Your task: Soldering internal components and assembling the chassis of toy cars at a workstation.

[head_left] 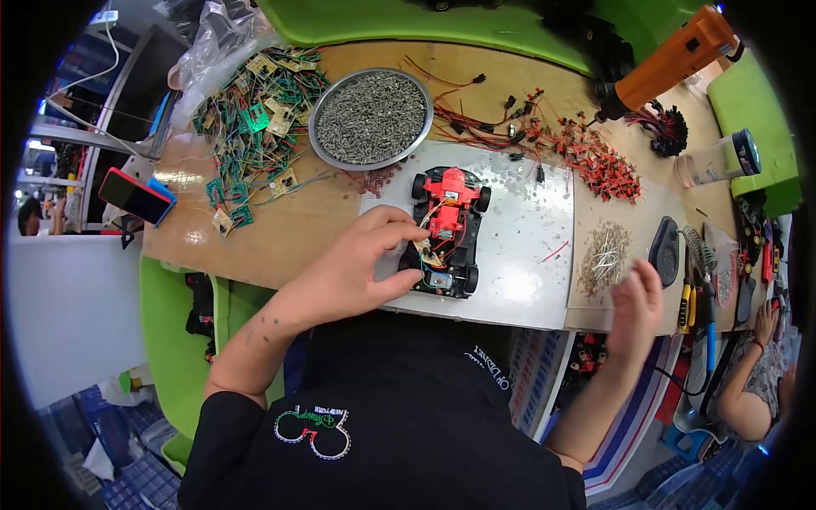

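A small toy car chassis (448,228), red and black with exposed wires and a motor, lies on a light grey work mat (527,246). My left hand (361,263) grips the car's rear left side, thumb under and fingers over its edge. My right hand (637,299) hovers with fingers apart at the table's near right edge, beside a pile of small metal wire pieces (605,255). It holds nothing.
A round metal tray of small grey parts (371,117) sits behind the car. Green circuit boards with wires (255,119) lie at left, red and black connector leads (586,153) at right. A soldering iron stand and pliers (693,272) rest far right. Another person's arm (752,391) is at lower right.
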A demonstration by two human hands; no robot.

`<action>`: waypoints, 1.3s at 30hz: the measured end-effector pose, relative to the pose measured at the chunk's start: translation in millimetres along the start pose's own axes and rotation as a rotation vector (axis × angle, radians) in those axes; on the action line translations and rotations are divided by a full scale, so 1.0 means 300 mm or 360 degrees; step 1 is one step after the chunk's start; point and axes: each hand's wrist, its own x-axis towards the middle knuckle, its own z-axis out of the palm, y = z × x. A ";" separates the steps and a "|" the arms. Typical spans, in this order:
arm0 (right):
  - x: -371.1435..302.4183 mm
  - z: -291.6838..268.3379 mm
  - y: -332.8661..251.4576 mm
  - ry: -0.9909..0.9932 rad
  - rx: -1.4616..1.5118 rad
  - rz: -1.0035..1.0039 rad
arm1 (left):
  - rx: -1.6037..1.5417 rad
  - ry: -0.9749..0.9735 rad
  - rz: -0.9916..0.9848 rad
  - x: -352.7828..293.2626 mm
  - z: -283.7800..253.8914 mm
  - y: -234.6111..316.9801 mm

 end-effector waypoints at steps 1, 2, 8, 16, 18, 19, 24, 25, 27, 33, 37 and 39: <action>-0.024 0.090 0.008 -0.0152 -0.0285 -0.0084 | 0.0002 0.0001 -0.0004 0.004 -0.014 0.006; -0.061 0.183 -0.010 -0.0352 -0.0460 -0.0126 | 0.0007 -0.0071 -0.0048 0.008 -0.029 0.012; -0.106 0.532 -0.002 -0.0903 -0.1255 -0.1302 | -0.0119 -0.0163 -0.0234 0.029 -0.047 0.027; -0.065 0.549 0.038 -0.1076 -0.1302 -0.1532 | -0.0115 0.0200 0.0143 0.016 0.014 -0.033; -0.077 0.521 0.046 -0.1060 -0.1327 -0.1484 | -0.0265 0.0207 0.0127 0.015 0.030 -0.060; -0.088 0.514 0.052 -0.1061 -0.1327 -0.1477 | -0.0266 0.0203 0.0121 0.019 0.032 -0.072; -0.135 0.477 0.092 -0.0999 -0.1299 -0.1319 | -0.0357 0.0226 0.0171 0.043 0.052 -0.116; -0.137 0.476 0.095 -0.0992 -0.1309 -0.1326 | -0.0358 0.0221 0.0171 0.050 0.056 -0.117; -0.138 0.474 0.094 -0.0998 -0.1315 -0.1334 | -0.0339 0.0253 0.0199 0.063 0.065 -0.117; -0.140 0.472 0.097 -0.1002 -0.1323 -0.1328 | -0.0050 0.0222 0.0267 0.079 0.057 -0.105; -0.140 0.475 0.095 -0.1016 -0.1358 -0.1328 | 0.0228 0.0216 0.0382 0.081 0.032 -0.086; -0.141 0.476 0.089 -0.1033 -0.1394 -0.1360 | 0.0532 0.0169 0.0497 0.084 0.018 -0.071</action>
